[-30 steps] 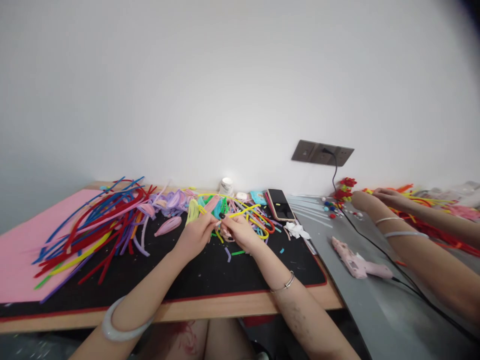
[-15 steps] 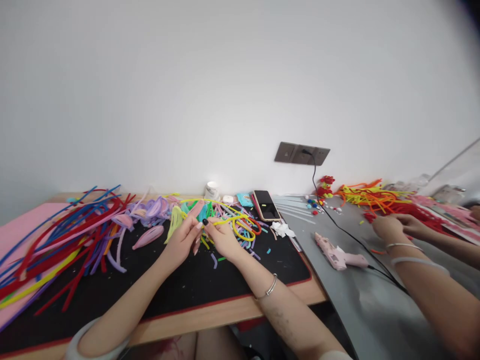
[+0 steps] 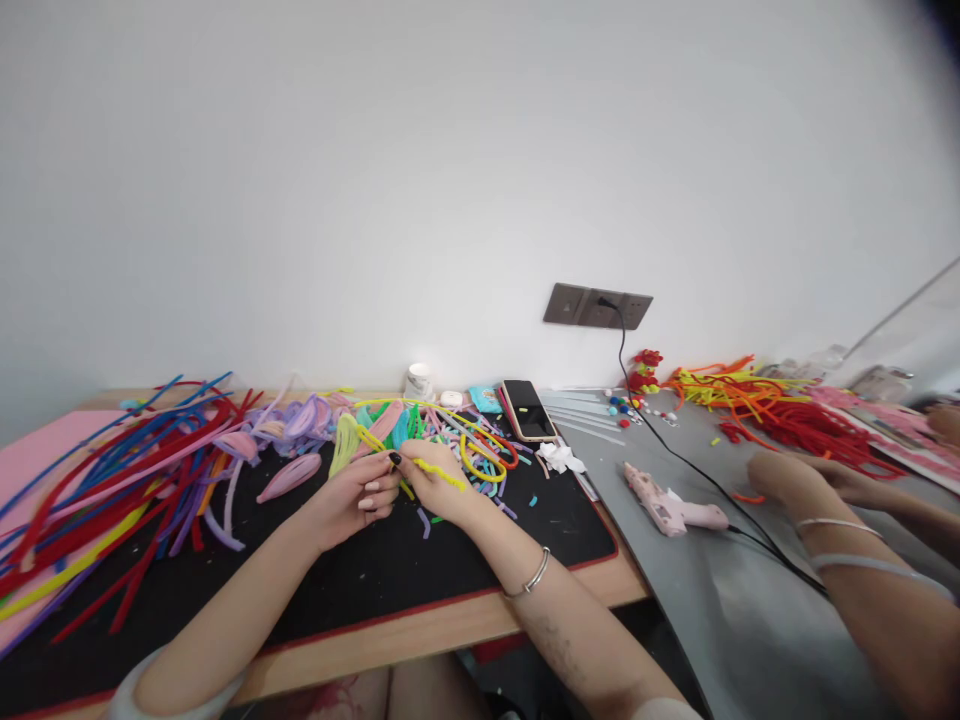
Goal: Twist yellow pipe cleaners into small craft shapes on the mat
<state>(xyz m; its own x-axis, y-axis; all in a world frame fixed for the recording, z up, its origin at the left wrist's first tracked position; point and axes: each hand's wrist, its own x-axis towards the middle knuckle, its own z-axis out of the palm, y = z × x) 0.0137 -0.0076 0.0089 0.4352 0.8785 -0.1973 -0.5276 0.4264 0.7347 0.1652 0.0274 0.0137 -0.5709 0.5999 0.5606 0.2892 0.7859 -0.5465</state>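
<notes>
Above the black mat (image 3: 330, 585), my left hand (image 3: 358, 497) and my right hand (image 3: 435, 482) meet at the fingertips. Both are closed on a yellow pipe cleaner (image 3: 441, 472), whose bumpy, twisted end sticks out over the back of my right hand. Another stretch of yellow shows at the upper left of the fingers. Directly behind the hands lie green, teal and pink pipe cleaner bundles (image 3: 345, 447). A pink looped petal shape (image 3: 289, 477) rests on the mat left of my left hand.
Long coloured pipe cleaners (image 3: 112, 490) cover the left side. A phone (image 3: 529, 412), a cup (image 3: 420, 382) and crumpled tissue (image 3: 561, 458) stand behind. On the grey table (image 3: 675, 620) are a pink glue gun (image 3: 671, 503) with its cord and another person's hands (image 3: 787, 485).
My left hand's fingers have curled in more. The yellow pipe cleaner's end now lies over the back of my right hand. The other person's hands have shifted slightly, and the view has moved a little.
</notes>
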